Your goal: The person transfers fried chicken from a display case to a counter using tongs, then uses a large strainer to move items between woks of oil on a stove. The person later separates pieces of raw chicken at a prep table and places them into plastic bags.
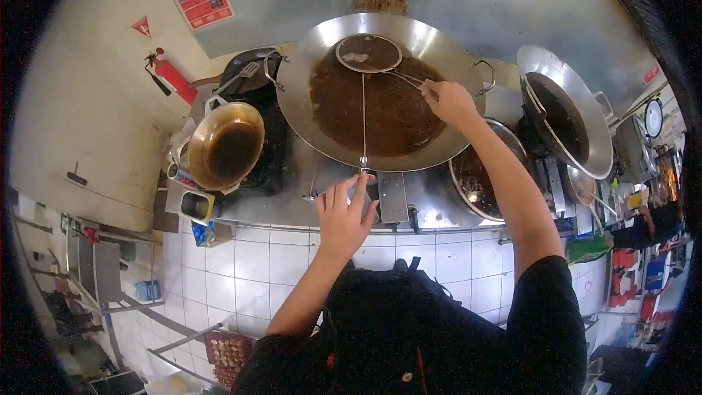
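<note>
In front of me stands a large metal wok point(299, 120) holding dark brown liquid point(378, 120). My right hand point(452, 104) grips the handle of a round wire skimmer point(368, 54) over the far part of the liquid. A small pale piece point(355, 57) shows within its ring. My left hand point(345, 214) is at the wok's near rim, fingers apart. Its index fingertip reaches the near end of a thin metal rod point(363, 120), which runs from the rim towards the skimmer. A small red-and-white part point(372, 176) lies beside that fingertip, partly hidden.
Left are a smaller pan point(252, 120) with dark liquid, a black pan point(241, 74) with a slotted turner point(249, 70), and a square tin point(197, 207). Right are a wide pot point(466, 189) below my forearm and another wok point(600, 148). A fire extinguisher point(173, 77) hangs on the wall.
</note>
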